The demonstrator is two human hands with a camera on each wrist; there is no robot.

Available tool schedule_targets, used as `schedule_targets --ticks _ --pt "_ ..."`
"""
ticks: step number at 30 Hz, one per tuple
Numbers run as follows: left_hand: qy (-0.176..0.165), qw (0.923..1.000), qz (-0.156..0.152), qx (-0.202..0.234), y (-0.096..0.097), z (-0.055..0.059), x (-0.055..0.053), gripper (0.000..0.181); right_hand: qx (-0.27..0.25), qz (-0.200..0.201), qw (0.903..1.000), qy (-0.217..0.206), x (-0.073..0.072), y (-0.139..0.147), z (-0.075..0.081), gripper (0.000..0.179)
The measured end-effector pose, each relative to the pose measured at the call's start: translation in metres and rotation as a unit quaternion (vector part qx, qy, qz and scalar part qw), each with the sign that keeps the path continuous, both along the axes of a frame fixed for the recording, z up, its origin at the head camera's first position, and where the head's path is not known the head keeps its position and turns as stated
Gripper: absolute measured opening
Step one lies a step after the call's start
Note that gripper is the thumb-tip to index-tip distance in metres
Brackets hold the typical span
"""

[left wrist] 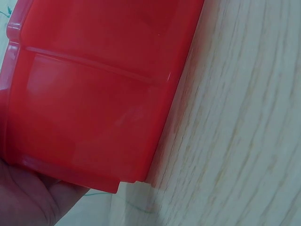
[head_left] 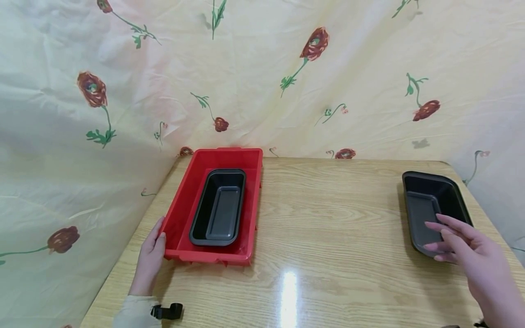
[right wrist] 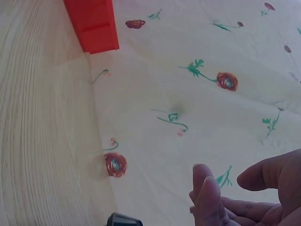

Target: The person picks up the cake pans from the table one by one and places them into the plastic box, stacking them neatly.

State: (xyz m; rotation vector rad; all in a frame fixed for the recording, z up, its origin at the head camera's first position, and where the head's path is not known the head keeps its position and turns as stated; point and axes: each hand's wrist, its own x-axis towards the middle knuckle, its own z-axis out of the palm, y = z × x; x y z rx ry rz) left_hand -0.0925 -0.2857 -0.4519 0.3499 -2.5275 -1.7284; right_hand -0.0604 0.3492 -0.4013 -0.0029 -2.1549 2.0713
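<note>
A red plastic tray (head_left: 172,228) stands on the left of the table, with a dark loaf pan (head_left: 224,212) inside it. My left hand (head_left: 152,255) grips the tray at its near left corner, thumb on the rim; its other fingers are mostly hidden. In the left wrist view the tray's outer wall (left wrist: 94,103) fills much of the picture. A second dark loaf pan (head_left: 422,205) sits at the table's right side. Over its near right part is my right hand (head_left: 476,255), fingers loosely bent and nothing between them. Whether it touches the pan, I cannot tell.
The light wood table (head_left: 328,218) lies between the tray and the second pan. Behind it and along the left hangs a pale cloth (head_left: 254,77) with red flowers. A black wrist strap piece (head_left: 167,311) sticks out by the left sleeve (head_left: 137,312).
</note>
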Motion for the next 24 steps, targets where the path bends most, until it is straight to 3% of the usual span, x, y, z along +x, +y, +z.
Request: schedule_targets --ticks 6,9,15,20,24 --pt "0.000 1.0000 0.000 -0.002 0.000 -0.001 0.000 0.053 0.030 -0.024 0.9992 -0.013 0.002 0.015 -0.005 0.038" --pt "-0.003 1.0000 0.004 -0.003 0.000 -0.001 0.001 0.053 0.025 -0.038 0.9989 0.000 0.003 0.022 -0.008 0.036" --pt "-0.009 0.9999 0.007 0.000 0.000 0.000 0.001 0.053 -0.030 -0.051 0.9972 0.046 0.005 0.033 -0.013 0.041" --pt "-0.008 0.9999 0.008 0.002 0.001 0.000 0.000 0.053 -0.054 -0.062 0.9952 0.053 0.007 0.055 -0.028 0.043" --pt "-0.009 0.9999 0.009 0.000 0.002 0.001 0.000 0.053 -0.036 -0.088 0.9933 0.065 0.004 0.077 -0.048 0.041"
